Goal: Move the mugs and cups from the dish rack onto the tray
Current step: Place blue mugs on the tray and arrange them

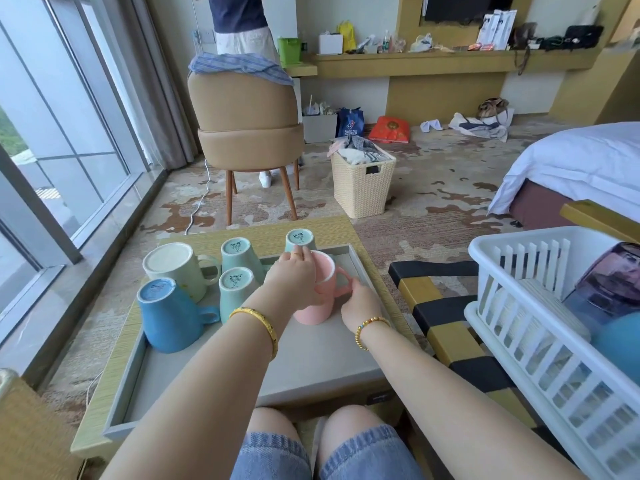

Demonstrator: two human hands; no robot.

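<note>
A pink mug hangs tilted over the grey tray, its rim facing away from me. My left hand grips its body from above and my right hand holds it by the handle. On the tray's left stand several upside-down cups: a blue mug, a cream mug and three mint cups. The white dish rack at the right holds a purple cup and a blue mug, both partly cut off.
The tray lies on a low wooden table. A black-and-yellow stool stands between table and rack. Beyond are a tan chair, a wicker basket, a bed and a person standing at the back.
</note>
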